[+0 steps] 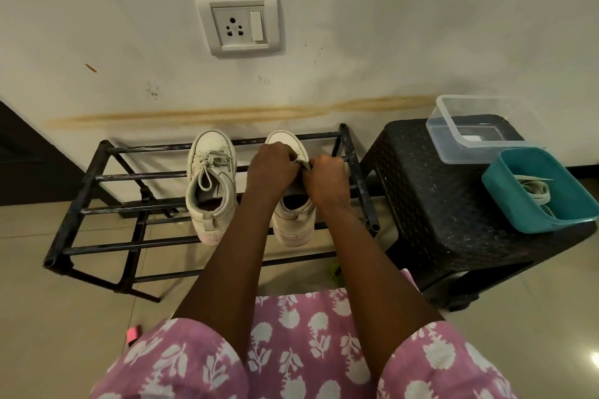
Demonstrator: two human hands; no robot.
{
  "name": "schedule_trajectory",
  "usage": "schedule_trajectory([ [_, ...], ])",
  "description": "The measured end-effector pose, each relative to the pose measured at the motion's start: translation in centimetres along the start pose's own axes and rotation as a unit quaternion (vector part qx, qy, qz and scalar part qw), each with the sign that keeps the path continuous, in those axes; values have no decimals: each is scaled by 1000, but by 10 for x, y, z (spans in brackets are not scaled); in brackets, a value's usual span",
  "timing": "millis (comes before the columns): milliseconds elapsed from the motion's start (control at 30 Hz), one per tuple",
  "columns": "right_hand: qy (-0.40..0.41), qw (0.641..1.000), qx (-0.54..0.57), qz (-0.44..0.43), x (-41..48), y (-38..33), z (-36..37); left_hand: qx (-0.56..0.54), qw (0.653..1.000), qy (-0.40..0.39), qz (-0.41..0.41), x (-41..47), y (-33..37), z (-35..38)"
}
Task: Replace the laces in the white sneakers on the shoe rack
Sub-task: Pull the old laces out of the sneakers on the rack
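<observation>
The right-hand white sneaker (293,227) is stood on the black shoe rack (77,210), just beside its laced twin (210,194). Its lace (303,164) is pinched over the tongue by the left grip (270,168) and the right grip (327,178), both curled tight. The lace is best drawn out one eyelet row at a time, with the shoe kept steadied. Spare laces (534,189) are seen in the teal tub (518,210).

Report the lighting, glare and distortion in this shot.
Head view: dim, warm, even light with soft shadows; a bright glare spot on the floor at the lower right edge; the wide-angle lens bows the shoe rack bars and the wall stain.
</observation>
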State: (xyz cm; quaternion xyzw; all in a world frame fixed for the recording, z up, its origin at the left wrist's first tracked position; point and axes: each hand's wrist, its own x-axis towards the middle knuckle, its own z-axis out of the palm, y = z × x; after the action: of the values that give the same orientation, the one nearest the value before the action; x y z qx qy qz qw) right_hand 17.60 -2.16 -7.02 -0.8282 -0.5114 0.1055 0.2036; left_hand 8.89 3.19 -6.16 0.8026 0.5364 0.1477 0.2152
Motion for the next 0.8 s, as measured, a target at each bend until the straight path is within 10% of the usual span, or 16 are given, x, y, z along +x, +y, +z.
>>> schedule_trajectory([
  [400, 8, 1000, 28, 3, 0, 4, 3, -114, 980, 147, -74, -2, -6, -7],
  [800, 10, 1000, 12, 2, 0, 2, 1, -251, 860, 376, -234, -4, -29, -39],
])
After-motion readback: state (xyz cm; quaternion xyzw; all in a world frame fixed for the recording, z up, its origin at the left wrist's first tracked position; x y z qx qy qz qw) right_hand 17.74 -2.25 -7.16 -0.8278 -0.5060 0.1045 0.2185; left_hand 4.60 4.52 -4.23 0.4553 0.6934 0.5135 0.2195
